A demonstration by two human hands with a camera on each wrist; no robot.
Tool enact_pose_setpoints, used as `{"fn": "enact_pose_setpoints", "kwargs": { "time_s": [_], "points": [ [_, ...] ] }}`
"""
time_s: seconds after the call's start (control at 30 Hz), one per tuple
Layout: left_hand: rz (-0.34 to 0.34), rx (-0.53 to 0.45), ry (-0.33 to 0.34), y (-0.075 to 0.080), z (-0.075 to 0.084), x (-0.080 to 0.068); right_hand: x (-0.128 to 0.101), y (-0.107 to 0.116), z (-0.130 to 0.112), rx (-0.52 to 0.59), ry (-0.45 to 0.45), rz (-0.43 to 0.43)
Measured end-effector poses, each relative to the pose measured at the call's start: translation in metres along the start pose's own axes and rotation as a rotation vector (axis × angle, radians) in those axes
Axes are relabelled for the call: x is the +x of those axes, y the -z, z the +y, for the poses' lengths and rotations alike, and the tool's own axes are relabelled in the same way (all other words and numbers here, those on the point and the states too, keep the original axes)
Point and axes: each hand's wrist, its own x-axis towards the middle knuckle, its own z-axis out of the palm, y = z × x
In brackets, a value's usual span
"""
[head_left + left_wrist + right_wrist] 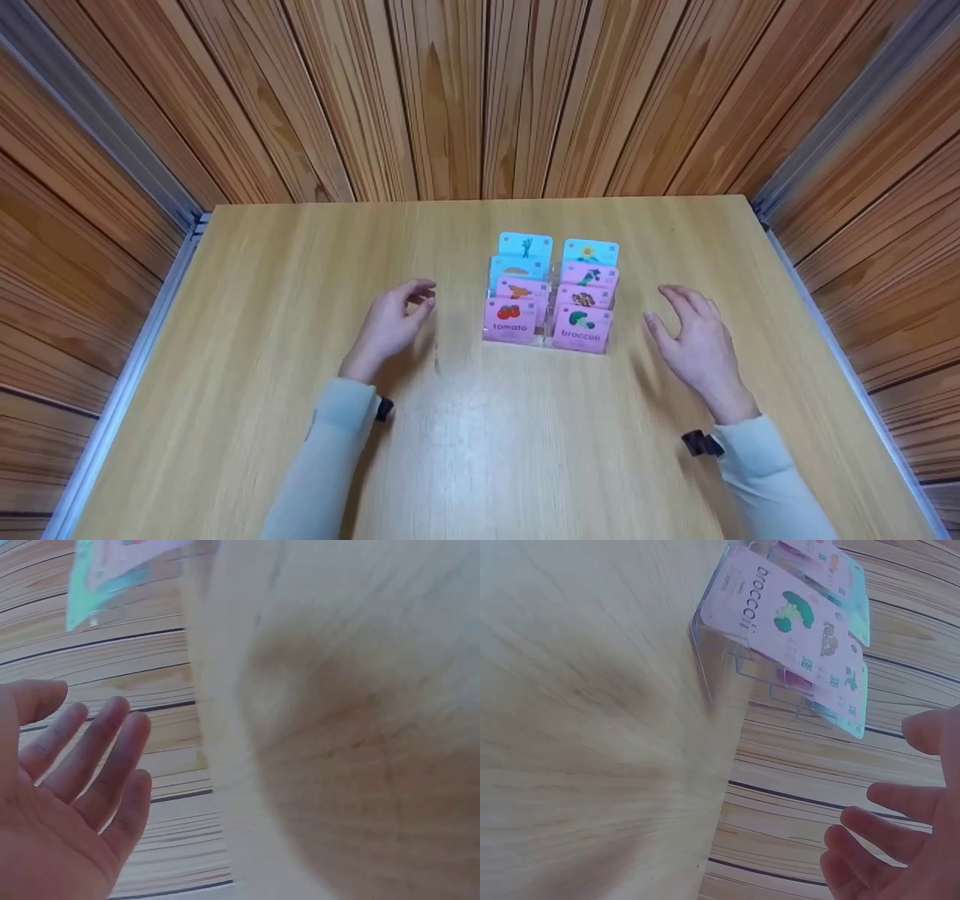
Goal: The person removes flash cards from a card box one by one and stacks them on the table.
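Note:
A clear tiered card holder stands on the table with two columns of picture cards leaning in it. The lowest cards are a pink tomato card on the left and a pink broccoli card on the right. Behind them rise more pink cards, with blue cards such as the sunflower card at the top. To the left of the holder, my left hand hovers with loosely bent fingers and holds nothing. My right hand is apart from the holder on its right side, fingers relaxed and nothing in them.
The light wooden table reaches back to a wood-panelled wall. Metal rails and more panels border it on both sides. A dark wrist strap piece shows at the right cuff.

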Motion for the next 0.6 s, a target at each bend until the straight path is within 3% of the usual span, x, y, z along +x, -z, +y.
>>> {"fn": "enact_pose_setpoints", "kwargs": {
  "time_s": [0.27,0.6],
  "points": [
    [-0.062,-0.184,-0.005,-0.014,0.006,0.022,0.014,-0.001,0.002,0.032,-0.057,-0.043],
    [-0.063,-0.336,0.026,-0.034,0.016,0.046,0.030,-0.004,0.002,0.098,-0.066,-0.021]
  ]
}}
